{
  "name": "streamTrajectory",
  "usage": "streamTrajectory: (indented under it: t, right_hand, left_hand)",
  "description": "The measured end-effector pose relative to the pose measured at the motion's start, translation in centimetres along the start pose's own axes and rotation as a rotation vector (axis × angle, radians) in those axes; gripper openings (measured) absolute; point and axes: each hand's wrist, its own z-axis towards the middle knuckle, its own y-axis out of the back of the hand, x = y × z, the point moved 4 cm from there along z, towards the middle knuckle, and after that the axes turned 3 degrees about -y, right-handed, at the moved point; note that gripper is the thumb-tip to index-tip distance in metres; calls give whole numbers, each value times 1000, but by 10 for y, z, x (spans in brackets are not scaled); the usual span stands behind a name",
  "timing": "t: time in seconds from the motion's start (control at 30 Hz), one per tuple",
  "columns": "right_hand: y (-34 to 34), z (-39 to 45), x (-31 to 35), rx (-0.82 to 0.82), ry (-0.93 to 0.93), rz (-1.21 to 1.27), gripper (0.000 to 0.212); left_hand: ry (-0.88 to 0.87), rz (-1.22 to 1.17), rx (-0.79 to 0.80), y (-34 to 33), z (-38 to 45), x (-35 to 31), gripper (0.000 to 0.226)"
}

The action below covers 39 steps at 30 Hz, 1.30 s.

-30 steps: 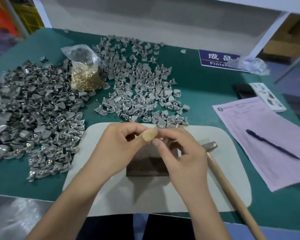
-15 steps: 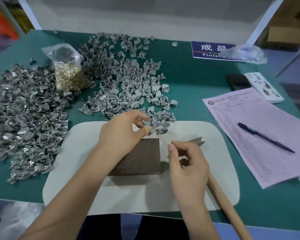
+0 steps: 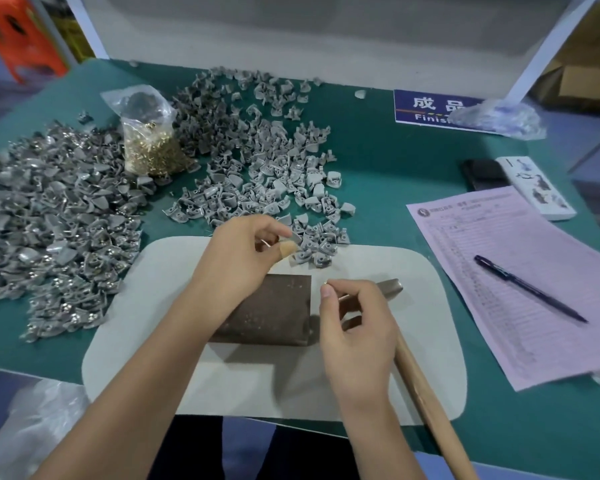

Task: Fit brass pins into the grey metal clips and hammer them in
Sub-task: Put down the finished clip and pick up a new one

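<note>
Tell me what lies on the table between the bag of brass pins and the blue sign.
In the head view, a spread of loose grey clips fills the stretch from the bag of brass pins rightward; then bare green table runs up to the blue sign.

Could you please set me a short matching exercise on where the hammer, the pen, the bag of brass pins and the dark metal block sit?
Things:
1. hammer
2. pen
3. bag of brass pins
4. dark metal block

Places:
A. on the pink form
B. between the two clip piles
C. mid-mat, between the hands
D. under the right hand, across the mat's right side

Pairs: 1-D, 2-A, 3-B, 4-C
</note>
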Motion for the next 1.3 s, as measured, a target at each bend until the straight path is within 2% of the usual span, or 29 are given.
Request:
streamTrajectory:
  t: [0.1,0.23,0.37,0.53,0.6,0.73,0.8,0.9,1.07,1.3]
  right_hand:
    - [-1,0,1,9,9,11,8]
    - [-2,-2,2,33,38,18,7]
    - [-3,-2,2,44,87,-13,5]
    - [-2,-3,2,58,118,-23,7]
    - [-1,-4,3,63,133,-25,7]
    - [-4,-5,5,85,151,-53,8]
    - [-5,-4,7,91,168,-86,7]
    - [-5,-3,9,82,183,-142,6]
    - [-3,-3,11,21,212,-238,6]
    - [-4,-6,22,87,256,-270,3]
  left_hand:
    - [-23,-65,-52,14,-11,3,9]
    - [-43,-165,-23,27,-35,6,15]
    - [-168,11,14,31,-67,1,24]
    - [-206,220,-4,30,-94,2,22]
    - [-176,152,-14,28,-100,4,24]
    - [-114,-7,-79,29,-105,13,41]
    - [-147,14,-78,36,-105,19,40]
    - [-216,112,28,42,-100,29,40]
    - [-269,90,116,43,-88,34,39]
    - [-302,147,94,45,-83,29,10]
